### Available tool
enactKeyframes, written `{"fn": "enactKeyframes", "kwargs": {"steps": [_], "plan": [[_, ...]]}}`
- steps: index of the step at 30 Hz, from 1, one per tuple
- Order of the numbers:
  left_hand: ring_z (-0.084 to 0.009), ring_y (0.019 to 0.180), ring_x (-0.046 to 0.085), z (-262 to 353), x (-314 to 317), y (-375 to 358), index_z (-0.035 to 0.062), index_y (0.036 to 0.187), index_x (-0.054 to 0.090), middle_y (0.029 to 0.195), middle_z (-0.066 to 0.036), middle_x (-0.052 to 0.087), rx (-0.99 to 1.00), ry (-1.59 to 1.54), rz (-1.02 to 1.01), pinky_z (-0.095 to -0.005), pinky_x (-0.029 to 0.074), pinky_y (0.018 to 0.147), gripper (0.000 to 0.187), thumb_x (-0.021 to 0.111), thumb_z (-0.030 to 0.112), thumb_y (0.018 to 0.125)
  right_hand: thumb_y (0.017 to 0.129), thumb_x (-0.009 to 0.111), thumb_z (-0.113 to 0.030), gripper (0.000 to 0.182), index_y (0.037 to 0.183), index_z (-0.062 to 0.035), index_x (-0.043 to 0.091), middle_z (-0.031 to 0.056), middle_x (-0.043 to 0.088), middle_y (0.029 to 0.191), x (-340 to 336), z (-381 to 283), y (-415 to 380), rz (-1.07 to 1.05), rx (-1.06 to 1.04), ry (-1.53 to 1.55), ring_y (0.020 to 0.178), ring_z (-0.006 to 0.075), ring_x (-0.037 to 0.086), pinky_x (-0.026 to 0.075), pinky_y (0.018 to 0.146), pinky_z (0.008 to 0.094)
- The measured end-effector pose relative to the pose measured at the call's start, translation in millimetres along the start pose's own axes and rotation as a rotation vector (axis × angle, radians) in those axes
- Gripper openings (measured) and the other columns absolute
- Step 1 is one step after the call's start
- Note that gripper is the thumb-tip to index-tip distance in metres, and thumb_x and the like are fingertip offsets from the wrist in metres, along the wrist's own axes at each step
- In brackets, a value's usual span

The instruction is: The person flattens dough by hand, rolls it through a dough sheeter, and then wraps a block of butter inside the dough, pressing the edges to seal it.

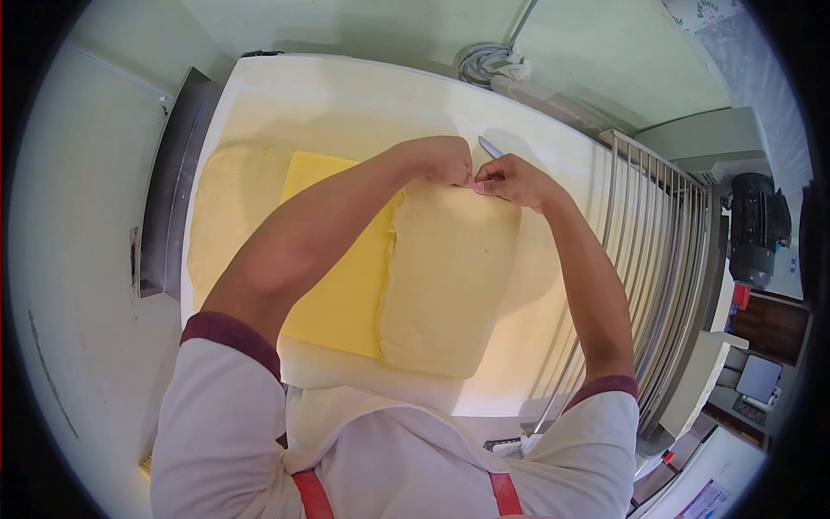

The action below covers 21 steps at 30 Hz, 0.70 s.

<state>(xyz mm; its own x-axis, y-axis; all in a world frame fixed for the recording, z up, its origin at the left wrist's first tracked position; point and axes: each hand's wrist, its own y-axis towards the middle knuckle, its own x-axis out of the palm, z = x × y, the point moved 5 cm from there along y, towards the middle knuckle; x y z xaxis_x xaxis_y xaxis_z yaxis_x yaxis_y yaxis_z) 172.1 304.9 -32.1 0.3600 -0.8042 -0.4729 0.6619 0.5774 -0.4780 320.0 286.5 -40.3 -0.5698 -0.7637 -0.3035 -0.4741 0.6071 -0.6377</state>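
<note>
Left hand (445,160) and right hand (510,179), fingertips together, pinch the far edge of the dough flap (450,277) folded over the yellow butter slab (337,259). Bare tabletop (346,95) lies beyond that edge; a knife (490,146) rests just behind the hands.

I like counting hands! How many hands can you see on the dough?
2. The left hand and the right hand meet at the far edge of the dough flap, pinching it. None seem hidden.
</note>
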Motion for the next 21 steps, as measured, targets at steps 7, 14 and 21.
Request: {"fn": "enactKeyframes", "kwargs": {"steps": [7,14,21], "plan": [[-0.0173,0.067,0.059,1.7,9.6,12.0,0.0010,0.084,0.071,0.070,-0.009,0.065,0.045,-0.051,0.107,-0.0332,0.046,0.063,0.021,0.068,0.021,0.079,0.090,0.067,-0.027,0.033,0.113,-0.0026,0.066,0.0023,0.065,0.094,-12.4,5.7,-25.1,-0.024,-0.025,0.229,0.089,0.0119,0.054,0.042,0.085,0.0281],[-0.0137,0.065,0.055,23.8,12.1,4.7,0.0022,0.085,0.071,0.069,-0.007,0.063,0.109,-0.136,0.116,-0.0309,0.044,0.061,0.018,0.069,0.020,0.081,0.089,0.068,-0.028,0.041,0.121,-0.0034,0.064,0.0118,0.064,0.119,-15.3,0.7,-45.3,0.011,-0.053,0.040,0.114,0.0206,0.056,0.040,0.100,0.0336],[-0.0121,0.066,0.051,23.5,17.5,5.3,0.0006,0.086,0.070,0.072,-0.002,0.061,0.058,-0.311,0.047,-0.0293,0.041,0.062,0.020,0.072,0.020,0.081,0.086,0.070,-0.022,0.023,0.091,0.0000,0.069,0.0047,0.066,0.085,-11.9,7.4,-38.5,0.185,-0.084,0.023,0.085,0.0112,0.055,0.045,0.077,0.0299]]}}
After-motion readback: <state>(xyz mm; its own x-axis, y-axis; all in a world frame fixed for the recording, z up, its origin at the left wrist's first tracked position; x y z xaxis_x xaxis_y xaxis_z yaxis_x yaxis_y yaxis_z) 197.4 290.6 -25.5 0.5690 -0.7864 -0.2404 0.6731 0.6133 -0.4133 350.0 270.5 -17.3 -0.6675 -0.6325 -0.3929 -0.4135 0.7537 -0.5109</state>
